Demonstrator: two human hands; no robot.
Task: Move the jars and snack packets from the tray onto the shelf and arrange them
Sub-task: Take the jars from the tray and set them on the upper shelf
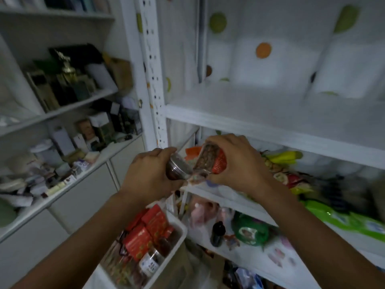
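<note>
Fingers of the left hand clasp a clear, dark-filled plastic jar; the right hand grips a red-labelled clear nut jar. Best to set both upright, side by side, at the left of the white shelf.

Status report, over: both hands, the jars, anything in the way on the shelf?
Left hand grips small clear jar, dark contents. Right hand grips clear red-labelled jar of brown snacks. Both near white shelf edge; colourful snack packets crowd its right side.

Home storage corner: white shelving crammed with snack packets, boxes.
</note>
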